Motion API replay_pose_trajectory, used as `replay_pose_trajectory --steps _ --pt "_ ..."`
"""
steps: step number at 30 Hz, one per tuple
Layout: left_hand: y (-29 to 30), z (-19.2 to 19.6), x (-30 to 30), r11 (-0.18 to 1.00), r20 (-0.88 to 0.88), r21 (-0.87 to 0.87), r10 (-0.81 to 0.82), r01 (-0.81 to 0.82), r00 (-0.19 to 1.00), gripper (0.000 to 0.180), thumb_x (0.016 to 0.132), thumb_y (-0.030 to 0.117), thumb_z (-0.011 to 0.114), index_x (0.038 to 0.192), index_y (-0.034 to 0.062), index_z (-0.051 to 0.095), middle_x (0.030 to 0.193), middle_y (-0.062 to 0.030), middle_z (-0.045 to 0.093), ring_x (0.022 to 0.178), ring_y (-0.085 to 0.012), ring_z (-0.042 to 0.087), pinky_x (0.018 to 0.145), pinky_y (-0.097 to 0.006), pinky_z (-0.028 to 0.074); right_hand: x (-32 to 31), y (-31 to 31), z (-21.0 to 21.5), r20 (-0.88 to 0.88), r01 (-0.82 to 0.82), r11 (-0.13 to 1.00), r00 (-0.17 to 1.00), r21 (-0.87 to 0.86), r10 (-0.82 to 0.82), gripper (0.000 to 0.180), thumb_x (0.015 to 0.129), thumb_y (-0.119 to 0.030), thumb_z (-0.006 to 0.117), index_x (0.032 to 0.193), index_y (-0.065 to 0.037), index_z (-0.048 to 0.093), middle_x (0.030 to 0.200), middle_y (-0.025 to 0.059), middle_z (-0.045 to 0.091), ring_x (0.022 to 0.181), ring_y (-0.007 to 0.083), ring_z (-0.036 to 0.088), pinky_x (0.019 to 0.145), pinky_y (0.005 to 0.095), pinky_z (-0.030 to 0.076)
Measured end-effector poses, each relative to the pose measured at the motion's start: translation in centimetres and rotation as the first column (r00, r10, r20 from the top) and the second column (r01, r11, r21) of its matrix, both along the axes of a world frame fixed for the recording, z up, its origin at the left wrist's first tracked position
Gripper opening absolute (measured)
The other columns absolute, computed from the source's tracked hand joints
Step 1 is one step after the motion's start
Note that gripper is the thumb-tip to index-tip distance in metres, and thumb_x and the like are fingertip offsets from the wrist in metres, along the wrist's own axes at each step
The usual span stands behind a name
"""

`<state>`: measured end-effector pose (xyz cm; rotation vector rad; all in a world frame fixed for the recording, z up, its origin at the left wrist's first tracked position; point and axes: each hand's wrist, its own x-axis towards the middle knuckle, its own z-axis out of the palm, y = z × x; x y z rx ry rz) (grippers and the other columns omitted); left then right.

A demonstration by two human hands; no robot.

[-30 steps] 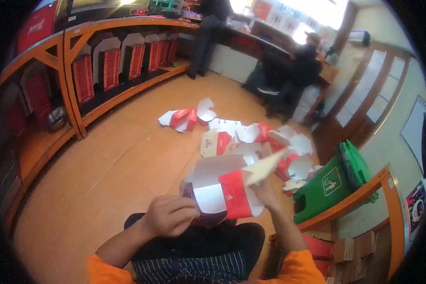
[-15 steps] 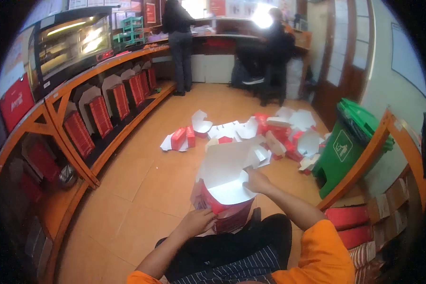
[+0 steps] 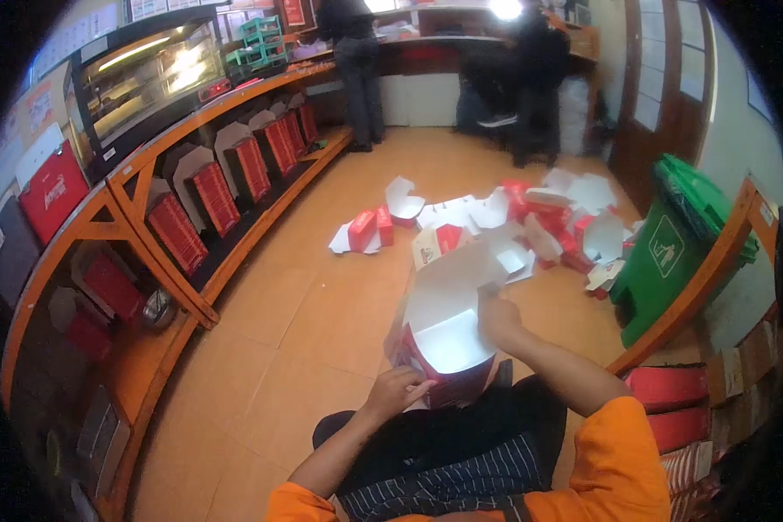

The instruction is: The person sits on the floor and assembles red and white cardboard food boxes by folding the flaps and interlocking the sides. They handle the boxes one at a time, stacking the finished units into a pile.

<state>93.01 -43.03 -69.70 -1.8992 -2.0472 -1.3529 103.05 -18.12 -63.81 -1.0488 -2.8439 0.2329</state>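
A long orange wooden shelf unit runs down the left side of the room, its slanted racks filled with standing red-and-white cartons. Over on the right stands a green wheeled bin, pressed against an orange wooden rail. Between them, far across the tan tile floor, lies a loose heap of flattened and half-folded cartons. Two people stand at the far counter.

Nearer, above the seated person's lap, is a red-and-white carton box, open, its white lid flap standing up on the far side. The left hand is curled around the box's near left lower corner, fingers closed on the red wall. The right hand grips the right edge where lid meets box, fingers pinched on the card.
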Motion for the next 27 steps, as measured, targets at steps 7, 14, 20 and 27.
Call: replay_pose_trajectory --steps 7,14,20,27 --pt "-0.6 0.1 -0.5 0.998 0.015 -0.069 0.017 -0.016 1.000 0.020 0.082 0.023 0.075 0.081 0.0041 0.069 0.077 -0.0089 0.067 0.067 -0.0232 0.065 0.061 -0.033 0.053 3.8 -6.6 3.5 -0.283 -0.440 0.881 0.835 0.172 0.472 0.028 0.087 -0.027 0.061 0.104 -0.005 0.061 0.098 0.0176 0.064 0.099 0.0318 0.062 0.082 0.0473 0.049" --pt "-0.1 0.6 -0.4 0.992 -0.014 -0.044 -0.121 0.121 0.993 0.013 0.080 0.017 0.075 0.084 0.0060 0.070 0.081 -0.0078 0.067 0.076 -0.0233 0.065 0.067 -0.034 0.053 4.5 -8.0 -0.3 -0.029 -0.702 0.712 0.713 -0.028 0.701 0.030 0.086 -0.037 0.059 0.097 -0.011 0.068 0.086 0.0165 0.066 0.081 0.0355 0.065 0.077 0.0466 0.049" --pt "-1.1 0.5 -0.4 0.995 -0.113 -0.063 -0.084 0.077 0.990 0.015 0.077 0.010 0.076 0.089 0.0051 0.069 0.088 -0.0098 0.068 0.084 -0.0250 0.066 0.073 -0.034 0.053 1.7 -8.9 4.2 -0.047 -0.523 0.701 0.816 -0.484 0.576 0.042 0.086 -0.039 0.054 0.101 -0.003 0.067 0.096 0.0218 0.068 0.091 0.0370 0.066 0.080 0.0476 0.050" --pt "-0.4 1.2 -1.8 0.980 -0.394 -0.193 -0.040 -0.040 0.918 0.025 0.073 0.004 0.067 0.098 0.0039 0.062 0.102 -0.0144 0.063 0.096 -0.0333 0.060 0.084 -0.039 0.050 -4.8 -8.1 -0.7 -0.042 -0.607 0.763 0.788 -0.220 0.614 0.019 0.072 -0.023 0.065 0.073 -0.004 0.070 0.068 0.0155 0.068 0.069 0.0317 0.069 0.065 0.0407 0.054"
